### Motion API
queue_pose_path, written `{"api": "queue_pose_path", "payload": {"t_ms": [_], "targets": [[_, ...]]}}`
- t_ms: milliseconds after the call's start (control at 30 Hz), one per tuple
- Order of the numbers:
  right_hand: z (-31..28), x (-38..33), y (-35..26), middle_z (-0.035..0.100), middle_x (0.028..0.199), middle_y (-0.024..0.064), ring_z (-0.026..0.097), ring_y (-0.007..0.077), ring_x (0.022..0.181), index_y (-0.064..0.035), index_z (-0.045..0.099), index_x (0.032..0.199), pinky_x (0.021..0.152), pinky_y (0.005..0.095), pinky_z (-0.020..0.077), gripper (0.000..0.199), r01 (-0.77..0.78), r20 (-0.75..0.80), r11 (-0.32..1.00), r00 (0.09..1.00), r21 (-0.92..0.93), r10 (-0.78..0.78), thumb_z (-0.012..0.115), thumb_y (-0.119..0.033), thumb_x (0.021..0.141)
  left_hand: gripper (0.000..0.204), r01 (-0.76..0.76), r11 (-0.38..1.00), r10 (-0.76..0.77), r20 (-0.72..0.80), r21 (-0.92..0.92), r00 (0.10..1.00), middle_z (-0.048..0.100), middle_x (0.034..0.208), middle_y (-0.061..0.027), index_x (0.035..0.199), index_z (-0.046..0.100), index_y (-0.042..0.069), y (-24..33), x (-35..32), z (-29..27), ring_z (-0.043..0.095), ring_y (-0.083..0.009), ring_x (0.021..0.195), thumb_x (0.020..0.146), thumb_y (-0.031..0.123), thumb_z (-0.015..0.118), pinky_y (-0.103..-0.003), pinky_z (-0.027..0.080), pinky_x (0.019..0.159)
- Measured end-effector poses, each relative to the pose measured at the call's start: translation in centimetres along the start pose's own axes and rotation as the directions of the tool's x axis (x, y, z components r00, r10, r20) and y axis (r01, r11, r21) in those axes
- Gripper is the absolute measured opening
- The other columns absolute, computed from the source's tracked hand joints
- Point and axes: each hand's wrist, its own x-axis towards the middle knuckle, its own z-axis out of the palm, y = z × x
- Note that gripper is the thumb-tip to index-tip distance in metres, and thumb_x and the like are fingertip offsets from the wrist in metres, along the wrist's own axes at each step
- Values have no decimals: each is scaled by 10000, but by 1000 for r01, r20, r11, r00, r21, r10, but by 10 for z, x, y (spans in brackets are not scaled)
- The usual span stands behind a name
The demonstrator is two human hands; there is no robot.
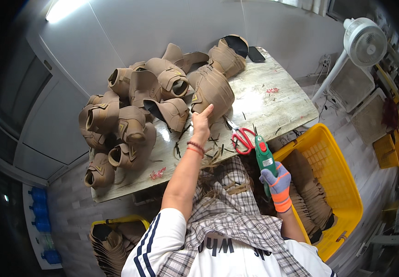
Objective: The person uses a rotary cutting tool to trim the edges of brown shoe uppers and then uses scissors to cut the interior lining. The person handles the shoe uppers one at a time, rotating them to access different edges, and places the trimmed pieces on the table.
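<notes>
My bare left hand (201,123) grips the near edge of a brown shoe upper (215,92) with stitched layers, resting on the table. Part of the fingers is hidden by the upper. In a grey and orange glove, my right hand (278,181) is closed around a green handheld electric tool (265,159) with a red button. Its thin dark tip points up and away from me, apart from the upper. Between the tool and the upper lies a pair of red-handled scissors (241,140). Dark offcut strips (215,150) are scattered by my left wrist.
Several brown shoe uppers (131,124) are heaped on the table's left side. A black phone (256,54) lies at the far edge of the pale wooden table (282,104). On my right stands a yellow crate (347,194) with stacked uppers; beyond is a white fan (365,44).
</notes>
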Motion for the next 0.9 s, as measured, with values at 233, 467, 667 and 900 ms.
{"api": "queue_pose_path", "payload": {"t_ms": [233, 467, 667, 900], "targets": [[-16, 16, -18, 673, 791, 51, 576, 81, 669, 21, 642, 989, 603, 250, 486, 377, 243, -69, 945, 962, -217, -264, 817, -216, 752, 342, 317, 924, -208, 415, -213, 886, 630, 1196, -141, 1215, 571, -1, 132, -59, -30, 604, -265, 1097, 946, 209, 566, -435, 475, 977], [-1, -3, -45, 694, 771, 90, 659, 154, 656, -14, 659, 971, 601, 277, 519, 467, 431, -9, 792, 876, -433, -482, 869, -307, 675, 302, 547, 741, -404, 392, -390, 827, 649, 1143, -212, 1154, 600, -35, 213, -73, -79, 635, -340, 1058, 988, 166, 448, -521, 498, 942], [9, -18, -39, 659, 686, 113, 647, 265, 572, -37, 667, 940, 527, 319, 511, 530, 593, 88, 575, 735, -563, -672, 872, -410, 624, 257, 547, 763, -407, 403, -344, 820, 655, 1122, -198, 1092, 610, -34, 247, -92, -102, 632, -322, 1042, 983, 129, 444, -489, 497, 944], [14, -31, -33, 669, 730, 132, 653, 263, 621, -34, 679, 963, 572, 327, 519, 536, 587, 183, 479, 736, -653, -652, 887, -364, 594, 253, 532, 767, -409, 365, -359, 836, 643, 1131, -223, 1082, 602, -27, 262, -110, -107, 628, -345, 1054, 987, 125, 424, -509, 505, 936]]}}
